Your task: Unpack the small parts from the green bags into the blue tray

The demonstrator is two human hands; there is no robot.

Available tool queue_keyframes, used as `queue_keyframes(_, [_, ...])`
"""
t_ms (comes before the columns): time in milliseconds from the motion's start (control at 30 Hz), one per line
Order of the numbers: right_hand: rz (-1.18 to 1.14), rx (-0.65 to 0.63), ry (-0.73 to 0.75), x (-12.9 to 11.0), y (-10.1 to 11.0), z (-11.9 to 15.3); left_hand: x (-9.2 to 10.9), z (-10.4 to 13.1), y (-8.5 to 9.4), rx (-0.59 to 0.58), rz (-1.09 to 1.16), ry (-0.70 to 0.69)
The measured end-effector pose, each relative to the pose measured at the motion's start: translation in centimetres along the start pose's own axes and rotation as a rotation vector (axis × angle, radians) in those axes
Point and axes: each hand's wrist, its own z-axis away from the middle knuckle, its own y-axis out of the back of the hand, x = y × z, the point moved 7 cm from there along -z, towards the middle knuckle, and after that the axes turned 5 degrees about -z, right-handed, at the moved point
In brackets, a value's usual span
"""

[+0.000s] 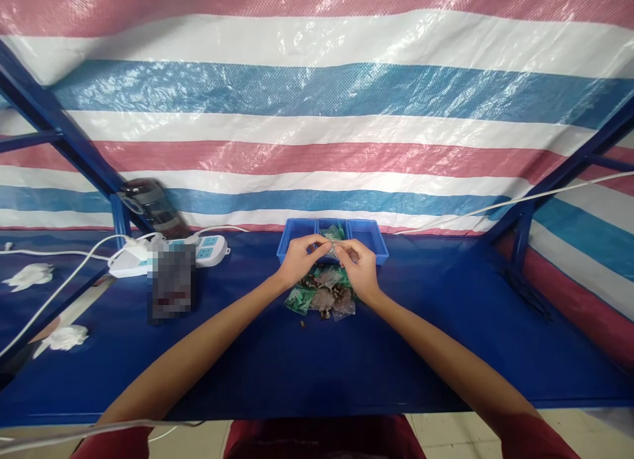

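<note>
My left hand and my right hand meet in front of a blue divided tray. Thumbs and fingers of both are pinched together on what looks like a small clear plastic bag; its contents are too small to make out. Below the hands lies a pile of small clear and green plastic bags with little brown pieces among them. One loose brown piece sits just in front of the pile. More green and clear bagging shows in the tray's middle compartment.
To the left, a white power strip has cables plugged in, beside a blurred dark object. A dark bottle leans near the blue frame. Crumpled white tissues lie farther left. Striped sheeting hangs behind the blue table.
</note>
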Motion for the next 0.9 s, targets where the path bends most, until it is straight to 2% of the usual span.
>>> queue_keyframes(167, [0.071, -0.092, -0.003, 1.1, -0.4, 1.0, -1.3, 1.0, -0.8, -0.126, 0.004, 0.033])
queue_keyframes(267, [0.115, -0.138, 0.008, 1.3, -0.5, 1.5, -1.6, 1.7, -1.1, -0.163, 0.014, 0.043])
queue_keyframes(667, [0.149, -0.142, 0.101, 0.4, -0.1, 2.4, -2.0, 3.1, -0.7, -0.025, -0.006, 0.01])
queue_keyframes(767, [0.157, -0.08, 0.153, -0.2, 0.5, 2.6, -1.6, 3.0, -0.6, -0.039, 0.003, 0.002])
queue_keyframes(833, [0.183, -0.009, 0.215, -1.0, 1.1, 3.0, -1.6, 2.8, -0.2, -0.016, 0.034, 0.015])
queue_keyframes(900, [0.214, 0.001, 0.309, -2.0, 1.0, 3.6, -2.0, 2.5, 0.5, 0.03, 0.076, 0.046])
